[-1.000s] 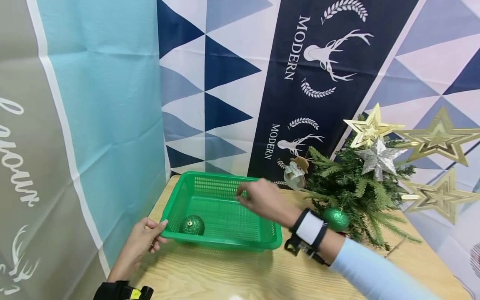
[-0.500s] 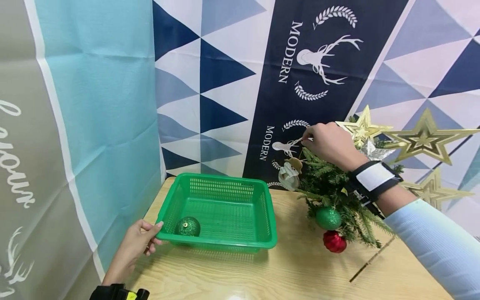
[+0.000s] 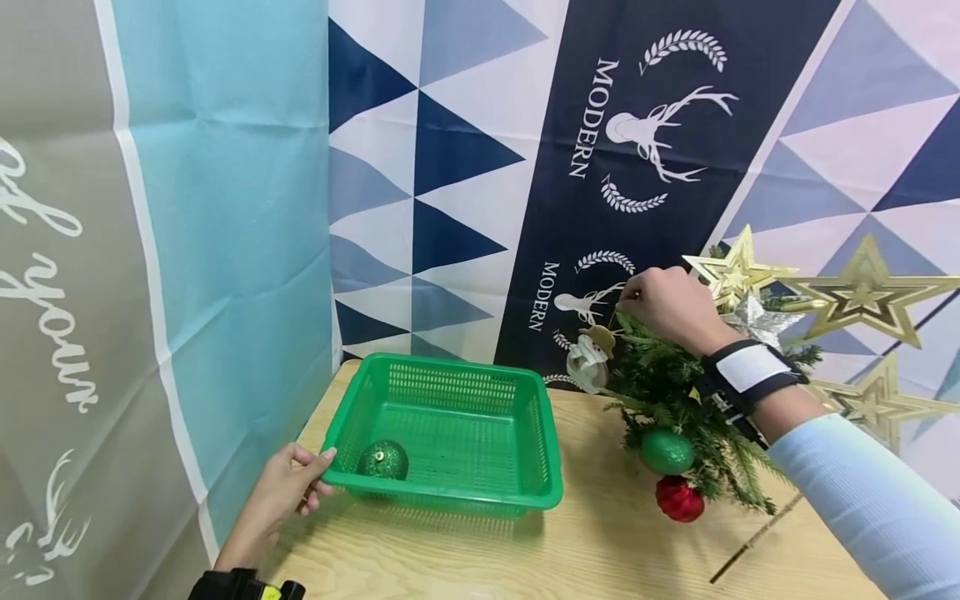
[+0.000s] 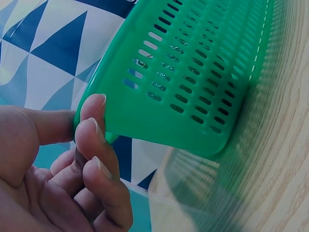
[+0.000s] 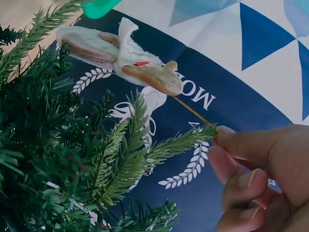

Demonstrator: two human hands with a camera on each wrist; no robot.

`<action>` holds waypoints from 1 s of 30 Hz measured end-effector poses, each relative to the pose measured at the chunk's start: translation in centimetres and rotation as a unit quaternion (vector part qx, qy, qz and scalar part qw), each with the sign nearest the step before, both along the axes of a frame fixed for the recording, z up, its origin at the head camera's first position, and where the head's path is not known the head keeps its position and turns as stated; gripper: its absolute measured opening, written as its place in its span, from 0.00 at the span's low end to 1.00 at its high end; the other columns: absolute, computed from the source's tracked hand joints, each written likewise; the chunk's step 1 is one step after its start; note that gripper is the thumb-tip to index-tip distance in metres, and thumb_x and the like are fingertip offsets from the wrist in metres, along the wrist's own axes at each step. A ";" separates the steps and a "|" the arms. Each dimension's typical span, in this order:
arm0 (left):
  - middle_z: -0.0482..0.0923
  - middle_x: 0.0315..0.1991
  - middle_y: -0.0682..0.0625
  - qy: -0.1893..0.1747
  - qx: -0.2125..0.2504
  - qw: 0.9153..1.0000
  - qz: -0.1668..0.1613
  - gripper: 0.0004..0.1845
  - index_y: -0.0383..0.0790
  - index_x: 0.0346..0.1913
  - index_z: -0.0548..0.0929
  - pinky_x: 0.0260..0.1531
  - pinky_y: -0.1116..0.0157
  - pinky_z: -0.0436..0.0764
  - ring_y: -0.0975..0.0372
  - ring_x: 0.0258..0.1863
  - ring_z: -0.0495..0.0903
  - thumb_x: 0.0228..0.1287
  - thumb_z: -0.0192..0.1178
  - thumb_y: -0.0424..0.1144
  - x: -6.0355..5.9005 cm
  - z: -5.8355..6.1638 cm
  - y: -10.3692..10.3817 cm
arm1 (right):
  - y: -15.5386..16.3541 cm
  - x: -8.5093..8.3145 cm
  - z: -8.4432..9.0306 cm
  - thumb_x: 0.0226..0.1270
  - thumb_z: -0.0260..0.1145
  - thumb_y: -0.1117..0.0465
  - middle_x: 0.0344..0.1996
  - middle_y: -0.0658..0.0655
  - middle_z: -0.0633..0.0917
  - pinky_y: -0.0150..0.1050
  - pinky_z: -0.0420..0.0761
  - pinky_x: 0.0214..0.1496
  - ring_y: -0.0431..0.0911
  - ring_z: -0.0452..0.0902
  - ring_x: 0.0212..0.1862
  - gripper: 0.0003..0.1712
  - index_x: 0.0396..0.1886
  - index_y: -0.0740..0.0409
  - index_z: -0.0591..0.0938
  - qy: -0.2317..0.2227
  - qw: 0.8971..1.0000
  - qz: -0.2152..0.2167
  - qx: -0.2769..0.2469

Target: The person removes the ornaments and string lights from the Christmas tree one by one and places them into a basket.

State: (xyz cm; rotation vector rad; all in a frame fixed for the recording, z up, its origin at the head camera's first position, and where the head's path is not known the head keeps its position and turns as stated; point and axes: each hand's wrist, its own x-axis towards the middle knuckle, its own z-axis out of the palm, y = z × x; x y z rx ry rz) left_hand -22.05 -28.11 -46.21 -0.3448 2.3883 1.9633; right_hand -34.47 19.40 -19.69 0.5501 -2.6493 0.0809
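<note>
My left hand (image 3: 288, 487) pinches the near left corner of the green plastic basket (image 3: 495, 497), thumb on the rim and fingers curled beneath. Inside that corner sits a glittery green bauble (image 3: 383, 460). At the tip of a branch on a small Christmas tree (image 3: 652, 367), my right hand (image 3: 671, 308) pinches the gold string (image 5: 193, 112) of a snowman ornament (image 3: 588, 362), between thumb and forefinger. The snowman, with its brown hat, hangs at the tree's left side. In the right wrist view the string runs taut from the hat to my fingertips.
A green bauble (image 3: 667, 452) and a red bauble (image 3: 679, 498) hang low on the tree. Gold stars (image 3: 866, 287) and a silver star (image 3: 759, 321) stick out at its top and right. A thin brown stick (image 3: 753, 540) lies on the wooden table (image 3: 600, 550). Patterned cloth hangs behind.
My right hand has gone from above the basket rightward to the tree, then lowered slightly onto the branch tip and string. The left hand keeps its grip on the basket corner.
</note>
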 end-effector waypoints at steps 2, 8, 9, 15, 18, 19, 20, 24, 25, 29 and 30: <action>0.83 0.24 0.46 -0.001 0.004 1.000 0.000 0.19 0.33 0.44 0.67 0.17 0.66 0.73 0.62 0.16 0.74 0.78 0.60 0.47 0.0 0.1 0.1 | 0.0 0.0 -0.1 0.68 0.70 0.60 0.24 0.54 0.86 0.53 0.76 0.25 0.52 0.80 0.26 0.08 0.27 0.52 0.89 0.003 1.000 0.005 0.000; 0.83 0.24 0.46 -0.003 0.006 1.000 0.002 0.19 0.33 0.43 0.67 0.17 0.66 0.73 0.62 0.15 0.74 0.78 0.60 0.46 0.0 0.4 0.2 | -0.2 0.2 -0.2 0.65 0.59 0.66 0.14 0.48 0.71 0.42 0.64 0.18 0.47 0.67 0.19 0.18 0.15 0.49 0.77 0.014 1.000 0.020 0.000; 0.83 0.24 0.46 -0.003 0.005 1.000 0.002 0.18 0.33 0.43 0.67 0.17 0.66 0.73 0.62 0.15 0.74 0.78 0.60 0.46 -0.1 0.4 0.2 | -0.2 0.2 -0.2 0.65 0.59 0.66 0.13 0.48 0.70 0.41 0.64 0.18 0.47 0.66 0.19 0.19 0.14 0.49 0.76 0.016 1.000 0.020 -0.001; 0.84 0.23 0.47 0.000 0.002 1.000 0.000 0.19 0.33 0.44 0.66 0.17 0.66 0.73 0.63 0.15 0.74 0.78 0.60 0.46 -0.1 0.4 0.1 | -0.1 0.1 -0.1 0.67 0.58 0.68 0.13 0.49 0.66 0.41 0.62 0.19 0.46 0.64 0.18 0.18 0.17 0.52 0.76 0.013 1.000 0.022 -0.003; 0.84 0.24 0.46 -0.001 0.002 1.000 0.001 0.18 0.33 0.44 0.66 0.17 0.66 0.74 0.62 0.15 0.75 0.78 0.60 0.46 -0.1 0.5 0.1 | 0.1 0.1 0.0 0.69 0.57 0.69 0.15 0.51 0.72 0.42 0.65 0.20 0.47 0.67 0.19 0.14 0.24 0.57 0.82 0.017 0.999 0.028 -0.009; 0.84 0.24 0.46 -0.001 0.001 1.000 0.000 0.18 0.33 0.44 0.67 0.17 0.66 0.74 0.62 0.15 0.75 0.78 0.60 0.46 0.0 0.5 0.1 | 0.1 0.2 0.0 0.70 0.58 0.68 0.17 0.53 0.76 0.43 0.67 0.21 0.47 0.69 0.20 0.13 0.27 0.59 0.85 0.020 0.999 0.031 -0.012; 0.84 0.24 0.46 -0.001 0.000 1.000 0.000 0.18 0.33 0.43 0.66 0.17 0.66 0.74 0.62 0.15 0.75 0.79 0.59 0.45 0.0 0.5 0.1 | 0.1 0.2 0.0 0.70 0.58 0.68 0.19 0.54 0.79 0.45 0.69 0.21 0.48 0.71 0.21 0.13 0.29 0.60 0.86 0.025 0.999 0.032 -0.013; 0.84 0.23 0.47 -0.001 -0.001 1.000 -0.001 0.17 0.33 0.43 0.66 0.17 0.67 0.73 0.63 0.15 0.74 0.79 0.59 0.44 0.0 0.4 0.1 | 0.0 0.1 0.1 0.73 0.63 0.65 0.32 0.57 0.87 0.49 0.76 0.26 0.50 0.78 0.26 0.10 0.41 0.59 0.90 0.017 0.999 0.033 -0.008; 0.84 0.23 0.47 -0.001 -0.001 1.000 -0.001 0.17 0.33 0.43 0.66 0.17 0.67 0.73 0.63 0.15 0.74 0.79 0.58 0.44 0.0 0.4 0.1 | -0.1 0.1 0.1 0.73 0.65 0.63 0.34 0.57 0.88 0.50 0.76 0.26 0.50 0.79 0.28 0.09 0.42 0.58 0.90 0.013 0.999 0.032 0.000; 0.84 0.23 0.46 0.001 0.002 1.000 0.001 0.17 0.33 0.43 0.66 0.17 0.67 0.73 0.63 0.15 0.74 0.79 0.58 0.44 0.0 0.4 0.1 | -0.5 -0.1 -0.2 0.72 0.70 0.55 0.36 0.58 0.88 0.50 0.77 0.26 0.51 0.81 0.30 0.10 0.44 0.56 0.90 -0.022 0.999 0.019 0.044; 0.83 0.23 0.46 0.000 0.002 1.000 0.002 0.17 0.33 0.43 0.66 0.17 0.67 0.73 0.63 0.15 0.74 0.79 0.58 0.44 0.0 0.4 0.1 | -0.6 -0.2 -0.3 0.72 0.70 0.54 0.34 0.58 0.87 0.49 0.76 0.26 0.51 0.80 0.29 0.10 0.42 0.55 0.90 -0.028 0.998 0.015 0.056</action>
